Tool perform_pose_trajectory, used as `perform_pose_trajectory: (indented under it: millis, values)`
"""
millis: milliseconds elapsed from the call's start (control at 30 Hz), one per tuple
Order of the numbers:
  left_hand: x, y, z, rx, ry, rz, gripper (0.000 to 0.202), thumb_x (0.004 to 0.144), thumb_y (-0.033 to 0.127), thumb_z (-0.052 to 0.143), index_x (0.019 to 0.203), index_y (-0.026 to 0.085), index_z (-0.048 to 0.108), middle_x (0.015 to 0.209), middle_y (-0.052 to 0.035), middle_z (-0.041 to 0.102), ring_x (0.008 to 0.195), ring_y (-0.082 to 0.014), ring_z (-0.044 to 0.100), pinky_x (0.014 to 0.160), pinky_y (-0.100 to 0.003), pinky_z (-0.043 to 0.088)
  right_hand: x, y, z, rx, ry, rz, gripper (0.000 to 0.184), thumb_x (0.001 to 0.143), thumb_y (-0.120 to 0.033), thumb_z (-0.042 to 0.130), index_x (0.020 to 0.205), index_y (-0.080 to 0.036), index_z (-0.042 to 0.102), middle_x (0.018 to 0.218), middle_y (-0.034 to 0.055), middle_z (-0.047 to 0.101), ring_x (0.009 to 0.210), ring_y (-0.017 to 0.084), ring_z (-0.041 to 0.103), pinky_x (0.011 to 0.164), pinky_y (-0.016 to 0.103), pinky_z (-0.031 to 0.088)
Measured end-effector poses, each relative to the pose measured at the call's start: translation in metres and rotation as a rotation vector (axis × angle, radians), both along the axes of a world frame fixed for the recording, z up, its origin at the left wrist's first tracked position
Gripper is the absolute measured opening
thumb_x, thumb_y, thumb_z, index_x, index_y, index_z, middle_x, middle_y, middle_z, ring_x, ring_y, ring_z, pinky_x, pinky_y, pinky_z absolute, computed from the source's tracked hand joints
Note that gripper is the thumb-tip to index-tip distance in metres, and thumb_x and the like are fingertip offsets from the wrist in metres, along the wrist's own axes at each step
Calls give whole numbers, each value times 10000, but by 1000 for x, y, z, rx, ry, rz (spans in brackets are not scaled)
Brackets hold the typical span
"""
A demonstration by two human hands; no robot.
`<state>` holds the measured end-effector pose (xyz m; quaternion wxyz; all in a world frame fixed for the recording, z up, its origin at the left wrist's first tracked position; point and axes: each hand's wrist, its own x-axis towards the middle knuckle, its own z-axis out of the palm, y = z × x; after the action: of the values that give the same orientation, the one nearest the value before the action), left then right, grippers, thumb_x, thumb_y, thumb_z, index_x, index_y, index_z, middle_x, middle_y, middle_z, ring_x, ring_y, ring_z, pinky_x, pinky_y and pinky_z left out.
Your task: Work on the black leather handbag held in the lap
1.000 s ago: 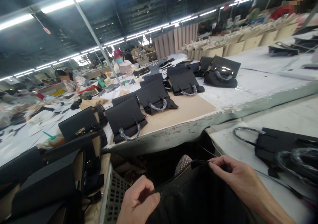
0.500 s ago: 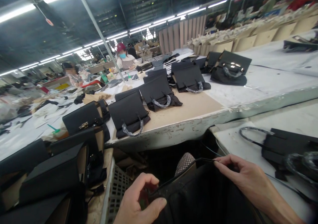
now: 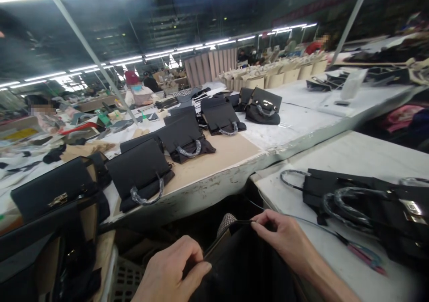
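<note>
A black handbag [image 3: 234,266] is at the bottom centre, its upper edge toward me. My right hand [image 3: 279,235] pinches that edge at the far corner between thumb and fingers. Closed on the nearer part of the same edge is my left hand [image 3: 174,266], thumb against the bent fingers. The bag's lower part runs out of the picture. To the right, on the white table, lie other black handbags [image 3: 355,199] with plastic-wrapped handles. A pair of pliers or snips with red and blue grips [image 3: 367,255] rests in front of them.
Several black handbags [image 3: 140,168] stand along the long bench [image 3: 234,168] ahead. More bags [image 3: 53,195] crowd the left, above a plastic crate [image 3: 125,279]. A phone-like dark object [image 3: 342,103] lies farther right. Other people [image 3: 137,92] work across the bench.
My view has swung to the right, bringing the pliers and more bags into sight. My left thumb and fingers have come together on the bag's edge; the right hand keeps its pinch.
</note>
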<state>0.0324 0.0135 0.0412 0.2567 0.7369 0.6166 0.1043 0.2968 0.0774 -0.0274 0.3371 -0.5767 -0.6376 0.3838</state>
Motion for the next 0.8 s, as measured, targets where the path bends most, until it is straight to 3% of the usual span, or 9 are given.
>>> perform_pose_trajectory:
  millis: [133,300,467,600,800]
  values:
    - [5,8,-4,69,38,-73,167,900,255,554,745,208,511,850,13,617,759,-148,589,711,-238,401,2,2,-2,-20,3,21,236,842,-414,595,718,-217,634,841,9,755,754,214,673,707,301,485]
    - [23,33,-2,36,65,-111,159,837,209,598,706,197,508,801,20,605,721,-147,568,656,-249,357,1,2,-2,-12,18,27,240,857,-397,578,704,-216,617,793,8,735,742,213,664,694,301,480]
    - [37,47,-4,29,-23,-53,179,789,168,589,628,180,511,706,22,592,668,-136,548,621,-243,342,2,0,0,-14,6,2,222,851,-366,580,694,-214,613,809,8,740,744,213,665,691,307,469]
    - [35,48,-12,7,-98,21,214,789,220,594,600,181,501,629,34,568,602,-122,518,564,-233,328,5,0,-2,-23,18,-1,215,852,-364,586,703,-213,618,835,7,745,768,210,668,708,303,471]
    - [30,52,-21,-14,-88,30,222,764,231,626,598,183,489,593,53,551,575,-109,494,547,-230,315,5,2,-11,-36,8,4,226,852,-387,603,710,-215,636,794,-9,736,732,193,659,683,289,469]
